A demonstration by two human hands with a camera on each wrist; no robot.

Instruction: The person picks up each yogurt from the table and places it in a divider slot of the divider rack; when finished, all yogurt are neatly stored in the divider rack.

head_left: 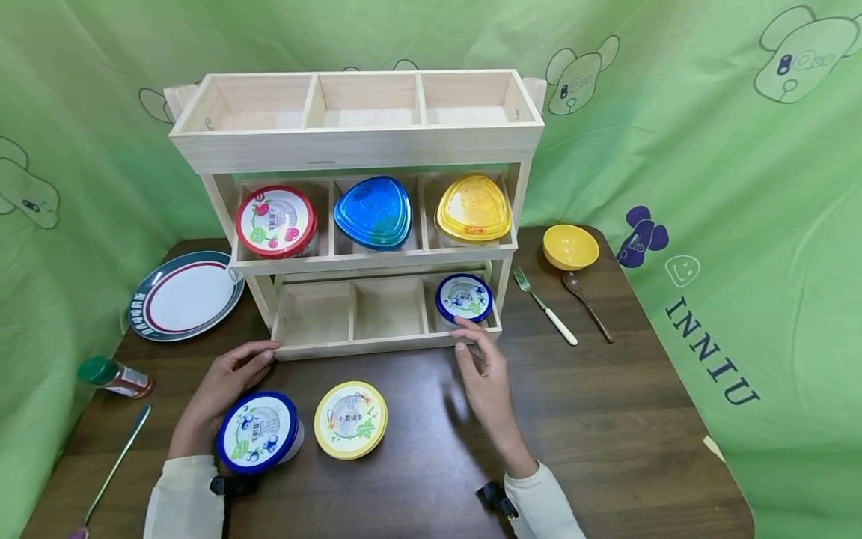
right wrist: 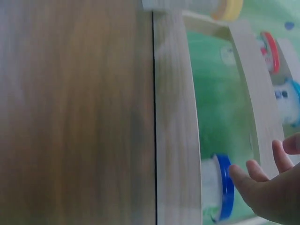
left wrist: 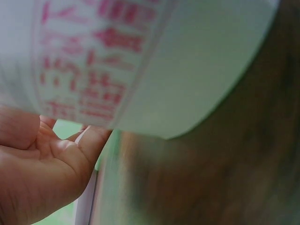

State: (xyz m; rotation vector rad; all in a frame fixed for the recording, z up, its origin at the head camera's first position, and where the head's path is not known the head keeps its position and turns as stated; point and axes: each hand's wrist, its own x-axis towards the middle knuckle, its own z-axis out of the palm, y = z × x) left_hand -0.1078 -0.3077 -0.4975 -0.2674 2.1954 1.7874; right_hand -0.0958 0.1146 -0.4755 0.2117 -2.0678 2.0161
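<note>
A small tub with a dark blue lid (head_left: 465,298) stands in the right compartment of the bottom tier of a wooden shelf (head_left: 364,348). My right hand (head_left: 486,378) has its fingers loosely extended, the fingertips right at the front of that tub's lid. In the right wrist view the blue lid (right wrist: 226,187) shows beside the fingers. At the bottom tier's left front corner, the fingers of my left hand (head_left: 225,385) touch the wood. Close by that wrist is a larger blue-lidded tub (head_left: 259,433), whose white side (left wrist: 140,61) partly hides the hand (left wrist: 51,173) in the left wrist view.
A yellow-lidded tub (head_left: 351,421) stands on the table before the shelf. The middle tier holds red-lidded (head_left: 276,222), blue-lidded (head_left: 374,213) and yellow-lidded (head_left: 474,209) tubs. Left are a plate (head_left: 188,296) and spice jar (head_left: 116,376); right, a fork (head_left: 545,307), bowl (head_left: 571,248) and wooden spoon (head_left: 587,305).
</note>
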